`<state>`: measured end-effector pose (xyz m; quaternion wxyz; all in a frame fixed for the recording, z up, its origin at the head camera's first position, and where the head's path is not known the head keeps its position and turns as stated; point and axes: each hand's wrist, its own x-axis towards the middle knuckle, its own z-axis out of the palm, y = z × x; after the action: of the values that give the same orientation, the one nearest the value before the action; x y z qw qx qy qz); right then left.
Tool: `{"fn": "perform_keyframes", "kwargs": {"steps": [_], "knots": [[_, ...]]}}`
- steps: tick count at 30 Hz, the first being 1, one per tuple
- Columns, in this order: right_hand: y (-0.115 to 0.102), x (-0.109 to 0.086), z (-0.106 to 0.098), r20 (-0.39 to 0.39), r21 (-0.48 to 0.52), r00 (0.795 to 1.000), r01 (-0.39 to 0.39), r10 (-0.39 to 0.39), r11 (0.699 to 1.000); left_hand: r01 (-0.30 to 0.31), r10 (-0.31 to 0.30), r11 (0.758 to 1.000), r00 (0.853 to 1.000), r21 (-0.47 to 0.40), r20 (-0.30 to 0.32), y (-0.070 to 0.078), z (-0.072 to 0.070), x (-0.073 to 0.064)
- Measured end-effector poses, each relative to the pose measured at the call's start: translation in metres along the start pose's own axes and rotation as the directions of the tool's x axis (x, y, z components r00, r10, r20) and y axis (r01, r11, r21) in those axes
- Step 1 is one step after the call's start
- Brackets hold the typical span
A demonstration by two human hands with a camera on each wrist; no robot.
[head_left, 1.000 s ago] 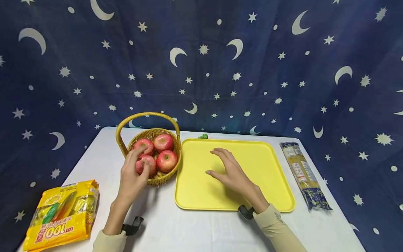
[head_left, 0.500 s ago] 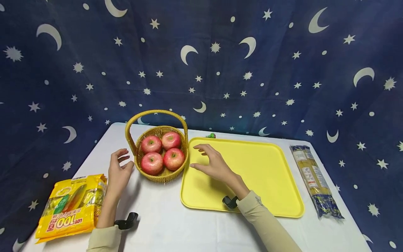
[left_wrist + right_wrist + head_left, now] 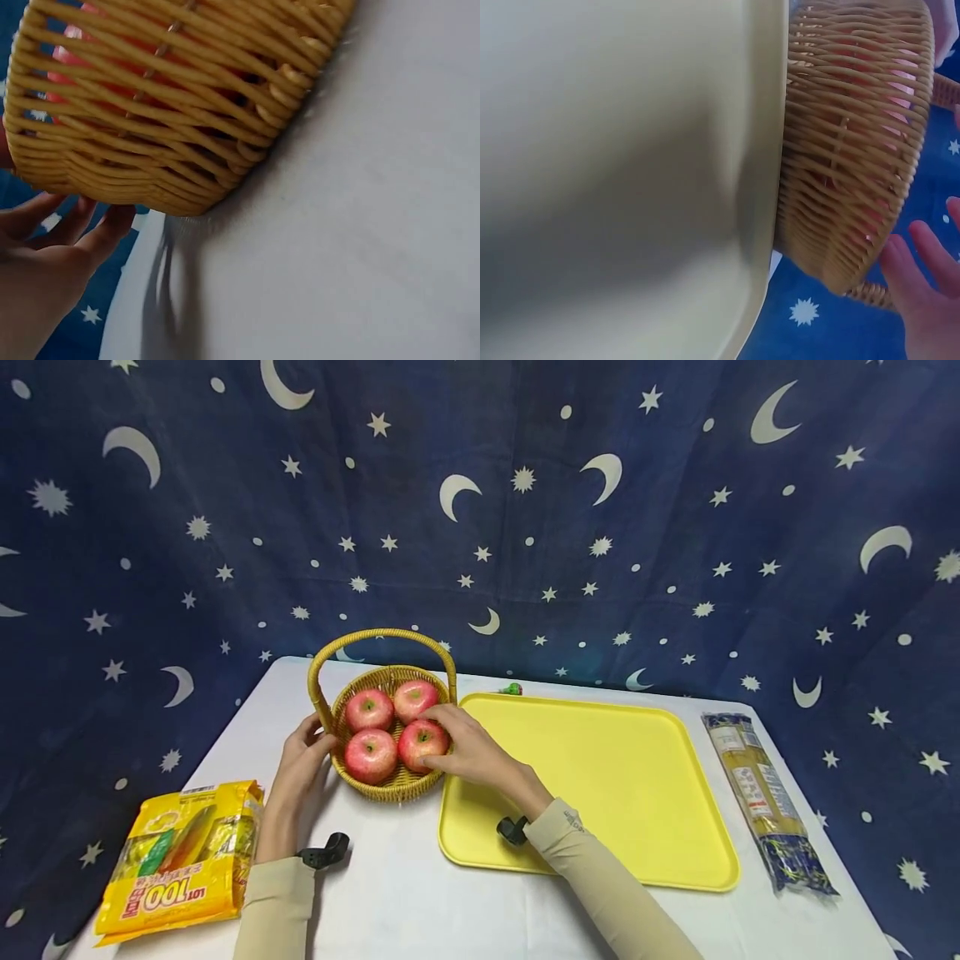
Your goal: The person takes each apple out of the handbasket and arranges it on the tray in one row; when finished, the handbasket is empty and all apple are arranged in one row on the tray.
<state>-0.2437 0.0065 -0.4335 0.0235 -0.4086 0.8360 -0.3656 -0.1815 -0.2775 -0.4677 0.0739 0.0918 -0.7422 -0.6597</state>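
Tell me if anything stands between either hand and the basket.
Nothing visible does. The left hand is at the basket's left side, and the right hand is at its right rim; the yellow tray lies lower, out of the way.

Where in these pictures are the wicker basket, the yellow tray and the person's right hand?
Wicker basket (image 3: 172, 109): left wrist view, on its woven side wall.
Yellow tray (image 3: 592, 785): head view, on its bare flat surface.
Right hand (image 3: 477, 753): head view, on its back.
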Motion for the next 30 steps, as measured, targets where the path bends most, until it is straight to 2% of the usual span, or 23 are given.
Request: {"fn": "perform_keyframes", "kwargs": {"steps": [4,7,11,15,18,22,25,30], "knots": [[-0.002,0.006,0.006,0.065,-0.096,0.997,-0.033,0.04,0.995,0.025,-0.025,0.992,1.0,-0.123,0.003,-0.005,0.003,0.004],[-0.004,0.009,0.011,0.097,-0.182,0.994,-0.037,0.056,0.983,0.054,-0.053,0.971,0.999,-0.233,0.011,-0.008,0.004,0.008],[-0.007,0.014,0.015,0.128,-0.281,0.989,-0.039,0.077,0.959,0.073,-0.07,0.957,0.997,-0.282,0.019,-0.012,0.003,0.01],[-0.01,0.018,0.015,0.152,-0.342,0.98,-0.071,0.13,0.937,0.086,-0.083,0.956,0.996,-0.281,0.02,-0.013,0.002,0.011],[-0.012,0.019,0.015,0.148,-0.382,0.979,-0.076,0.142,0.921,0.071,-0.068,0.96,0.997,-0.271,0.021,-0.012,0.001,0.01],[-0.01,0.019,0.018,0.109,-0.433,0.989,-0.04,0.097,0.9,0.056,-0.048,0.968,0.998,-0.246,0.037,-0.013,-0.001,0.009],[-0.007,0.016,0.02,0.067,-0.458,0.997,-0.007,0.043,0.889,0.063,-0.054,0.97,0.998,-0.234,0.043,-0.014,-0.001,0.008],[-0.006,0.009,0.017,0.0,-0.442,1.0,0.02,-0.022,0.897,0.074,-0.067,0.973,0.997,-0.216,0.042,-0.014,0.0,0.008]]}}
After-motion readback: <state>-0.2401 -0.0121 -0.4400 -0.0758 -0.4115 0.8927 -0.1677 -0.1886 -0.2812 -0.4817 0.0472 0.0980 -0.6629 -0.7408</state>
